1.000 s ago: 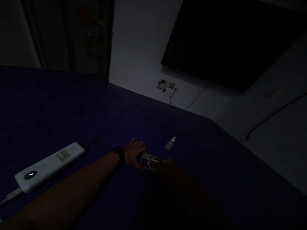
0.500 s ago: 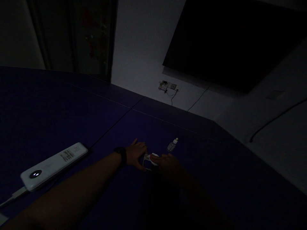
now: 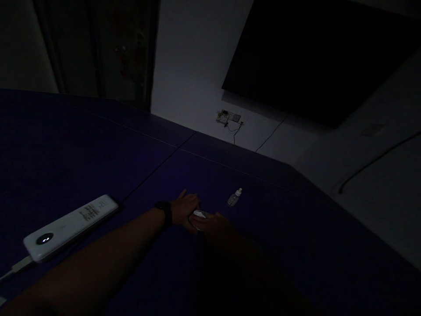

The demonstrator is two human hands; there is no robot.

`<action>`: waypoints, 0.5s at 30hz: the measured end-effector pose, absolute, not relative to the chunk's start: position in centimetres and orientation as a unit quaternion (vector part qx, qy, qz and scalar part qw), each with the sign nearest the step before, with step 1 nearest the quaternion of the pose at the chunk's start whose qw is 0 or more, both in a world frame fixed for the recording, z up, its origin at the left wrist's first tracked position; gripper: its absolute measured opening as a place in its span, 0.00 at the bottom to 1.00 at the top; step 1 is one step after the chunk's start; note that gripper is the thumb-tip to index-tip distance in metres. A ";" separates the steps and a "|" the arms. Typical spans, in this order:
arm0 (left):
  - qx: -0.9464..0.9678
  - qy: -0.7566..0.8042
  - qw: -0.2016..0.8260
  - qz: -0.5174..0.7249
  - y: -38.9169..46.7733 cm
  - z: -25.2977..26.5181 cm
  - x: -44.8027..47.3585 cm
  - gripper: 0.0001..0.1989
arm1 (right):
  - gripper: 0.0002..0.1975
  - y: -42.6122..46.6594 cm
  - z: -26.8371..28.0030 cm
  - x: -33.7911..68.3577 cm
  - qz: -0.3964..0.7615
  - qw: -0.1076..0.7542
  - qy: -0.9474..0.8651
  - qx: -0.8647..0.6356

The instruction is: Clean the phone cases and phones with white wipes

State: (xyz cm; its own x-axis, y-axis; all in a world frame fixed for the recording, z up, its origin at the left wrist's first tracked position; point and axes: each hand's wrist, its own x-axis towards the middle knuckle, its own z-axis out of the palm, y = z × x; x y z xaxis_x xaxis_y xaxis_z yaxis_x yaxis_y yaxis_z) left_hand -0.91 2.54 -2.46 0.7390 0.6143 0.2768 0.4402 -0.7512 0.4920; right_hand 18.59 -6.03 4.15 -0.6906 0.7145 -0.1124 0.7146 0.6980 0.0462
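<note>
My left hand (image 3: 185, 210), with a dark watch on its wrist, lies low on the blue-purple table. Its thumb and fingers are spread around the left end of a small, flat, light-rimmed object, now almost wholly covered by my hands. My right hand (image 3: 213, 225) presses a white cloth (image 3: 199, 213) down on that object, its fingertips close to my left thumb. Just beyond my right hand, a small clear bottle (image 3: 233, 200) with a white cap is on the table, touched by neither hand. Darkness hides much of my right forearm.
A long white device (image 3: 72, 228) with a lit round display and a plugged-in cable (image 3: 21, 264) lies left of my left arm. A dark seam crosses the table (image 3: 151, 175). Wall sockets (image 3: 230, 116) with cords and a large black screen (image 3: 309, 57) are at the far wall.
My right hand has slid left with the white cloth, towards my left thumb, covering the light-rimmed object's dark face. My left hand stays in about the same place.
</note>
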 end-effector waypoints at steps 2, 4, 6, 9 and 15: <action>0.911 0.291 0.203 0.211 2.5 -2.3 -0.9 0.37 | 0.26 -6.5 4.5 18.2 -0.020 0.046 0.925 0.377; 0.911 0.291 0.202 0.209 2.5 -2.3 -0.9 0.37 | 0.27 -6.9 4.7 18.2 -0.037 0.035 0.928 0.370; 0.912 0.293 0.197 0.209 2.6 -2.4 -0.9 0.38 | 0.28 -7.1 4.7 18.8 -0.048 0.027 0.930 0.364; 0.914 0.289 0.186 0.213 2.5 -2.7 -0.9 0.40 | 0.29 -7.4 4.3 20.6 -0.043 0.035 0.928 0.370; 0.916 0.287 0.173 0.219 2.1 -2.4 -0.9 0.39 | 0.25 -8.5 3.1 24.9 -0.037 -0.023 0.911 0.410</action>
State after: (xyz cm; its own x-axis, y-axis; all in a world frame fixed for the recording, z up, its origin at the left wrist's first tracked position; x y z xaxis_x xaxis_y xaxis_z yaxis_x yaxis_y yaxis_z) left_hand -0.93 2.14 -2.40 0.7391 0.6025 0.3012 0.4510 -0.7748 0.4430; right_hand 24.90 -8.54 3.15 -0.6632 0.7483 0.0123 0.7449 0.6615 -0.0870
